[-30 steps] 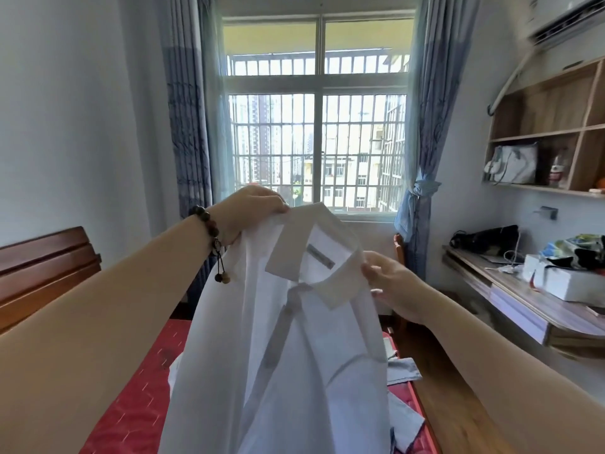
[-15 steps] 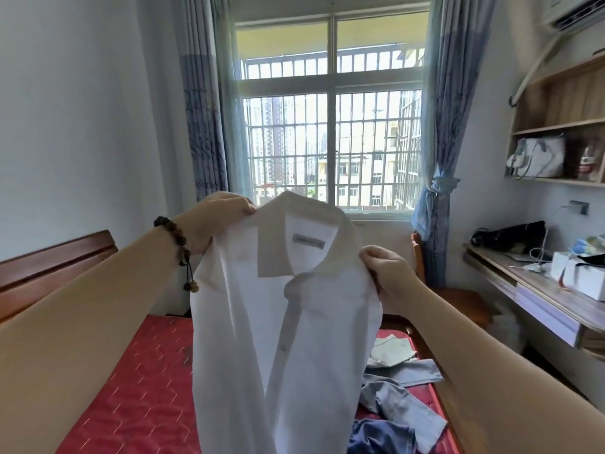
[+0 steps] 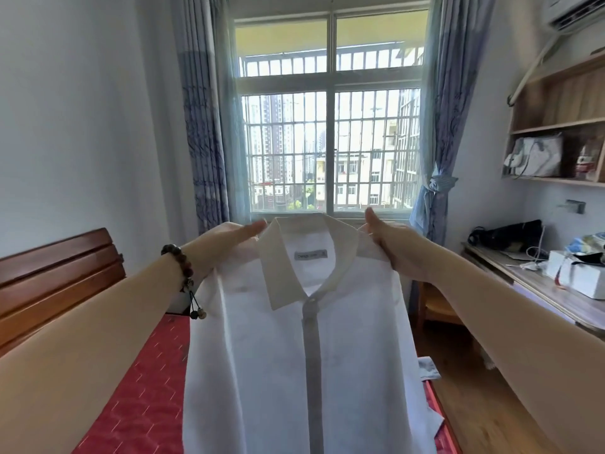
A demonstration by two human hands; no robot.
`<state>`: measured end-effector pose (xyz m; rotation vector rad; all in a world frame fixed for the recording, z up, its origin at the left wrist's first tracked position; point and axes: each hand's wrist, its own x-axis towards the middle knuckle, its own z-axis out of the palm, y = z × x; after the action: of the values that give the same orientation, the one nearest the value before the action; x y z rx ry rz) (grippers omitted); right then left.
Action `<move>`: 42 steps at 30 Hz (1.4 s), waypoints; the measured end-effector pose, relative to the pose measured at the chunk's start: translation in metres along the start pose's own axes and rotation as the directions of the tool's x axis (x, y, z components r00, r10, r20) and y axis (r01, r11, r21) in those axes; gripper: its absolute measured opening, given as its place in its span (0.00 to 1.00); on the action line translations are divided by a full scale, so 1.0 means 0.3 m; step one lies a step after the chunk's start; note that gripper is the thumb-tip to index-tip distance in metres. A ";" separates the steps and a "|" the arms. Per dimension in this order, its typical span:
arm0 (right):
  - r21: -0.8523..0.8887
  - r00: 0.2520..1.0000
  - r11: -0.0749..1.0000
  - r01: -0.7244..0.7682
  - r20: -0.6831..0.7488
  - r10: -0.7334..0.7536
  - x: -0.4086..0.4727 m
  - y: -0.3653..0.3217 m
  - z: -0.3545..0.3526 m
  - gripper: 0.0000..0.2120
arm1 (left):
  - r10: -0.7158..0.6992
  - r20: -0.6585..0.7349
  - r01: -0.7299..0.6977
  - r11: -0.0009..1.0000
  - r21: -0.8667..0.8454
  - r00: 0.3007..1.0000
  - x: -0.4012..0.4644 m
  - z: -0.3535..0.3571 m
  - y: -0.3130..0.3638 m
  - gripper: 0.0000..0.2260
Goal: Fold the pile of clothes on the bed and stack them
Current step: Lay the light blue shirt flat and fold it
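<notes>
Both hands, left hand [image 3: 229, 239] and right hand [image 3: 389, 244], pinch the white shirt [image 3: 294, 355] at its shoulders, fingers clamped on cloth. Held over the bed [image 3: 137, 404], a loosened pinch could drop it crumpled.

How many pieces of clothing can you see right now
2. The white shirt hangs in the air, held at its shoulders by the left hand and right hand. A pale garment lies on the bed behind its right edge. More may be hidden.
</notes>
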<state>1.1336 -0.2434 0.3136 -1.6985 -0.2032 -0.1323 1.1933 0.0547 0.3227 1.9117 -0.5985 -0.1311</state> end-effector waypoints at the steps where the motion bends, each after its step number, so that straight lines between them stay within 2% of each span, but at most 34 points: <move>1: -0.103 0.997 0.994 -0.030 0.072 0.038 -0.015 -0.004 -0.003 0.21 | 0.027 0.051 -0.030 0.998 0.062 0.998 -0.003 0.003 0.002 0.31; 2: -0.210 0.988 0.977 -0.046 0.132 0.075 -0.026 -0.007 -0.013 0.23 | 0.048 0.096 -0.059 0.992 0.113 0.994 -0.006 0.007 0.004 0.36; 3: -0.278 0.981 0.959 -0.055 0.164 0.104 -0.035 -0.010 -0.025 0.22 | 0.055 0.124 -0.072 0.987 0.142 0.991 -0.009 0.007 0.004 0.36; 6: -0.234 0.986 0.970 -0.059 0.141 0.094 -0.041 -0.006 -0.054 0.12 | 0.029 0.161 -0.051 0.990 0.133 0.987 -0.008 0.004 0.009 0.24; 8: -0.183 0.998 0.983 -0.024 0.060 0.035 -0.045 0.009 -0.069 0.11 | 0.072 0.135 -0.088 0.989 0.120 0.988 -0.004 0.003 0.012 0.23; 11: -0.334 0.991 0.942 0.034 -0.108 -0.074 -0.049 0.050 -0.065 0.11 | 0.167 0.070 -0.174 0.978 0.114 0.983 0.003 0.043 0.036 0.14; 12: -0.395 0.981 0.918 0.027 -0.168 -0.101 -0.051 0.072 -0.053 0.10 | 0.187 0.057 -0.193 0.974 0.118 0.981 0.011 0.062 0.045 0.11; 14: -0.450 0.949 0.893 -0.001 -0.283 -0.141 -0.049 0.131 -0.026 0.10 | 0.212 0.026 -0.213 0.968 0.134 0.977 0.031 0.106 0.064 0.13; 16: -0.458 0.913 0.888 -0.039 -0.378 -0.155 -0.051 0.198 0.006 0.09 | 0.219 0.014 -0.219 0.962 0.163 0.976 0.046 0.143 0.079 0.14; 18: -0.453 0.868 0.884 -0.119 -0.479 -0.128 -0.058 0.256 0.033 0.10 | 0.214 0.029 -0.215 0.959 0.183 0.977 0.055 0.166 0.090 0.11; 20: -0.357 0.825 0.902 -0.243 -0.565 -0.001 -0.069 0.301 0.065 0.20 | 0.213 0.026 -0.214 0.953 0.213 0.977 0.063 0.181 0.093 0.10; 22: -0.050 0.798 0.939 -0.341 -0.543 0.261 -0.083 0.331 0.102 0.24 | 0.206 0.032 -0.207 0.945 0.252 0.978 0.068 0.192 0.085 0.11; 24: 0.285 0.783 0.858 -0.428 -0.356 0.509 -0.096 0.344 0.136 0.25 | 0.200 0.052 -0.207 0.936 0.285 0.978 0.070 0.192 0.071 0.11; 26: 0.421 0.786 0.764 -0.490 -0.165 0.595 -0.102 0.359 0.166 0.25 | 0.189 0.066 -0.200 0.936 0.289 0.980 0.069 0.179 0.050 0.12; 29: 0.518 0.798 0.679 -0.520 0.011 0.603 -0.088 0.383 0.210 0.23 | 0.180 0.105 -0.202 0.939 0.278 0.978 0.051 0.142 0.028 0.14; 31: 0.633 0.813 0.610 -0.476 0.051 0.580 -0.071 0.391 0.242 0.17 | 0.170 0.128 -0.201 0.937 0.287 0.977 0.039 0.118 0.017 0.15; 33: 0.715 0.836 0.568 -0.408 0.042 0.547 -0.056 0.390 0.263 0.12 | 0.160 0.135 -0.192 0.944 0.270 0.978 0.027 0.091 0.006 0.17; 37: 0.776 0.898 0.563 -0.285 0.010 0.441 -0.042 0.364 0.262 0.06 | 0.137 0.090 -0.153 0.964 0.215 0.987 0.015 0.033 -0.021 0.21; 40: 0.785 0.938 0.584 -0.208 -0.009 0.346 -0.036 0.331 0.251 0.07 | 0.130 0.074 -0.142 0.968 0.206 0.989 0.015 0.007 -0.039 0.33; 42: 0.824 0.958 0.549 -0.139 -0.028 0.285 -0.037 0.312 0.243 0.08 | 0.138 0.069 -0.150 0.965 0.214 0.988 0.020 0.002 -0.050 0.40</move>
<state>1.1403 -0.1839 0.2108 -0.7417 0.0758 0.0196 1.2032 0.0558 0.3102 2.0730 -0.8138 -0.0229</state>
